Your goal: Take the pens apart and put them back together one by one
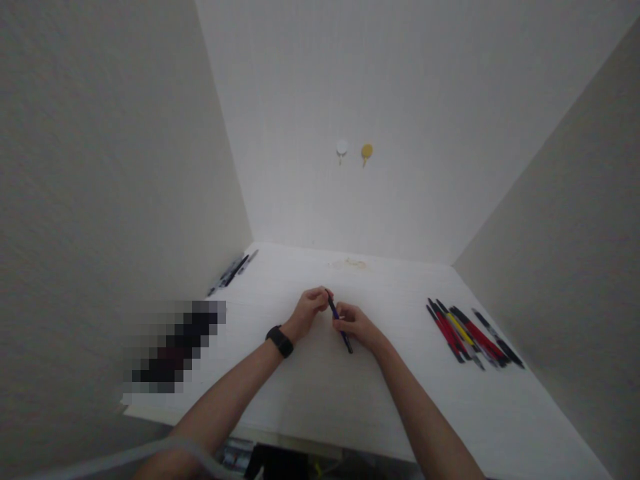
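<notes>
Both hands meet over the middle of a white table. Between them is a dark blue pen, lying slantwise from upper left to lower right. My left hand, with a black watch on its wrist, pinches the pen's upper end with closed fingers. My right hand is wrapped round the pen's middle, and the lower tip sticks out below it.
A row of several red, black and yellow pens lies at the right side of the table. A few dark pens lie at the far left corner. A blurred dark patch sits at the left edge. Walls close in on three sides.
</notes>
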Demonstrator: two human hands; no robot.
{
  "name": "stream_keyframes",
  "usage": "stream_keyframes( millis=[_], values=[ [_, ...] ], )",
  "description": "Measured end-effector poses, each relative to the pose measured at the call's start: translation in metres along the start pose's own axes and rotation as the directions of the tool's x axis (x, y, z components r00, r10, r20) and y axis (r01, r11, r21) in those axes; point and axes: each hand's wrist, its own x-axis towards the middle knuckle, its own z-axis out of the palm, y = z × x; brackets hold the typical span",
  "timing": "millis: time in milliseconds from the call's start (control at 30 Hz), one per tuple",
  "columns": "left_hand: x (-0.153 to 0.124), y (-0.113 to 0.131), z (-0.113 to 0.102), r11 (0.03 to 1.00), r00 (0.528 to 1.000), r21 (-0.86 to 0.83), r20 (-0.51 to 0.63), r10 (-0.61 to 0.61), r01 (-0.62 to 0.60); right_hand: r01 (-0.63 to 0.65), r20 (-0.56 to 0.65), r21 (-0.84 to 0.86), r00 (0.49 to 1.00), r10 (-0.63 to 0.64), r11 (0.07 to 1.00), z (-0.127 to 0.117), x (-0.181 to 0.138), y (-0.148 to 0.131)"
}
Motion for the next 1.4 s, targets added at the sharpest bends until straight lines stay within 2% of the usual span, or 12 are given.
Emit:
stream_keyframes(
  millis=[133,233,400,500,733,1000,1200,1400],
  values=[
    [0.001,-0.003,-0.001,1.0,1.0,-0.01,-0.01,-0.001,0.001,-0.028,0.069,0.022,0.997,0.027,0.999,-0.001,-0.004,-0.006],
    [0.001,-0.003,-0.002,1.0,1.0,0.017,-0.013,0.026,-0.026,-0.038,0.066,-0.024,0.997,0.04,0.999,-0.002,-0.005,-0.007],
    [0.001,-0.002,-0.002,0.996,0.997,0.049,0.015,0.071,-0.071,0.029,0.03,-0.006,0.999,-0.029,1.0,-0.003,-0.001,0.0],
    [0.001,-0.002,-0.002,0.999,0.999,0.027,0.019,0.042,-0.042,0.038,0.058,0.009,0.998,-0.039,0.999,-0.002,0.0,0.0],
    [0.0,-0.001,0.001,1.0,1.0,-0.005,0.002,-0.006,0.006,-0.041,0.171,0.057,0.985,0.031,0.998,-0.003,-0.004,-0.004],
    [0.001,0.0,0.001,0.999,0.999,0.026,0.02,0.045,-0.045,0.003,0.059,0.018,0.998,-0.004,1.0,-0.005,0.001,0.003],
    [0.002,-0.001,-0.001,0.999,1.0,-0.037,-0.001,-0.002,0.002,-0.022,0.162,0.071,0.987,0.01,0.997,-0.003,-0.003,-0.003],
    [0.003,-0.005,-0.002,0.999,1.0,-0.042,0.005,0.016,-0.015,-0.041,0.143,0.066,0.989,0.032,0.997,-0.002,-0.004,-0.005]
  ],
)
